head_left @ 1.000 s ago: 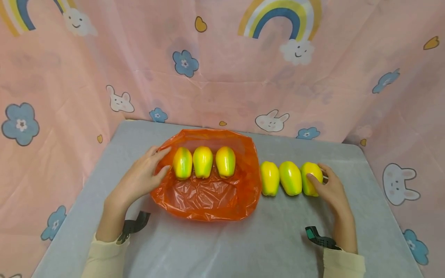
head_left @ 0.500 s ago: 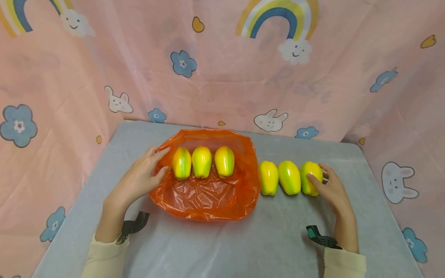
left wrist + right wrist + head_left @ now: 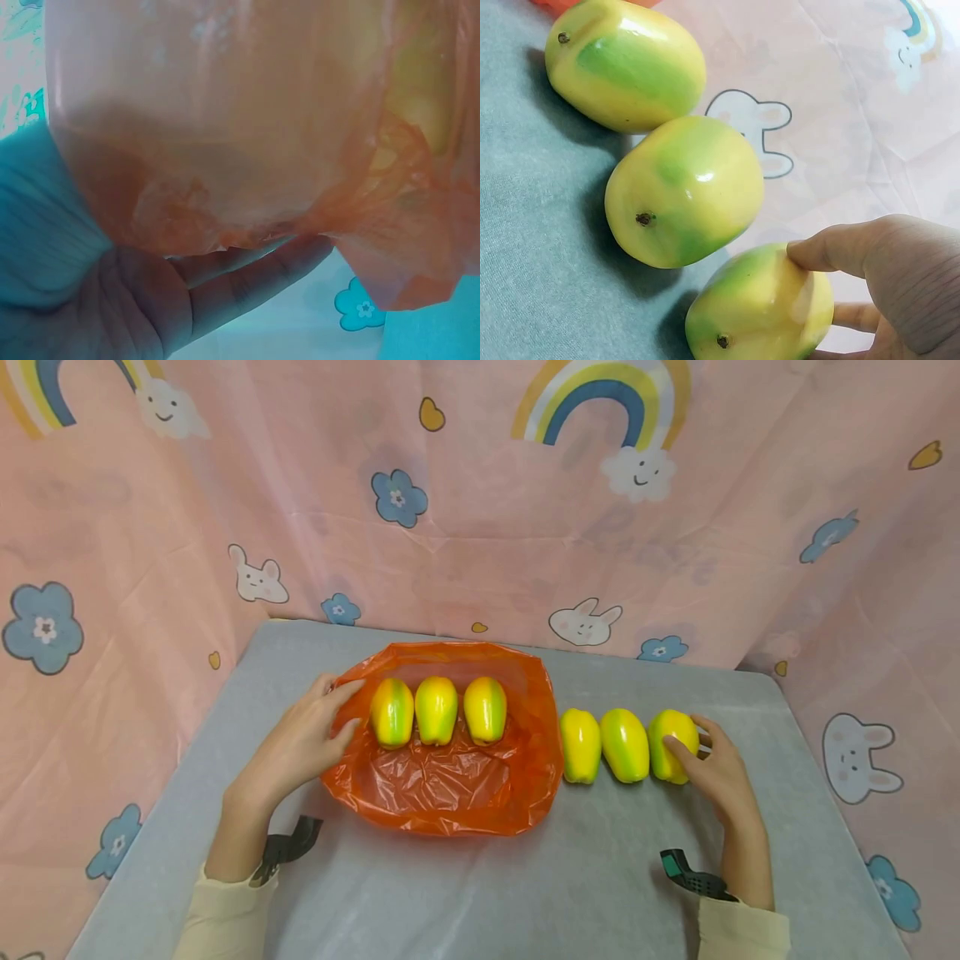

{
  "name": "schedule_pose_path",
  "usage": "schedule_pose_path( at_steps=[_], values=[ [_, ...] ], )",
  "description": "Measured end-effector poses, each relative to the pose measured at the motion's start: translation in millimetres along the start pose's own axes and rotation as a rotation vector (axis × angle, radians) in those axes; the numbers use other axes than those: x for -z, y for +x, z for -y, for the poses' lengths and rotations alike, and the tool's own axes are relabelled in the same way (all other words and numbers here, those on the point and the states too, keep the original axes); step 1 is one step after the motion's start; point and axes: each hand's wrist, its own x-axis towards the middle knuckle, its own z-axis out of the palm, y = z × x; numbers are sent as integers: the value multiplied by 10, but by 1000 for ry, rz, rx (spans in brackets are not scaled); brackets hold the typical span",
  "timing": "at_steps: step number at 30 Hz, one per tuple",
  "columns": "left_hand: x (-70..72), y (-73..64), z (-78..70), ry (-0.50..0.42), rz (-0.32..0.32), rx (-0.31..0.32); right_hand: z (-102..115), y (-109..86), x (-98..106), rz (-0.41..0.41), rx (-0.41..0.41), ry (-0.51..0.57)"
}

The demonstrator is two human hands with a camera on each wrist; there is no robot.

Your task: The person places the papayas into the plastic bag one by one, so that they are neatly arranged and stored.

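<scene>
In the head view, an orange plastic bag (image 3: pixel 438 821) lies spread open with three yellow-green papayas (image 3: pixel 437 712) in it. My left hand (image 3: pixel 303 743) rests at the bag's left rim, thumb and fingers apart; the left wrist view shows its fingers (image 3: pixel 247 289) extended, partly hidden behind the thin orange bag. Three more papayas form a row right of the bag. My right hand (image 3: pixel 716 768) holds the rightmost papaya (image 3: pixel 670 745). In the right wrist view, the thumb presses this papaya's (image 3: pixel 754 300) near side while the other fingers reach round behind.
The middle papaya (image 3: pixel 682 195) and the one nearest the bag (image 3: pixel 581 745) lie close beside the held one. A grey cloth covers the table (image 3: pixel 480 902). Behind hangs a pink curtain (image 3: pixel 480 552) with rainbows, rabbits and flowers.
</scene>
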Motion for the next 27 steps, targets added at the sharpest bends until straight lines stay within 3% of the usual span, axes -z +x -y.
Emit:
schedule_pose_path(
  at_steps=[27],
  values=[
    [11,-1,11,-13,-3,4,-14,17,-31,17,33,5]
  ],
)
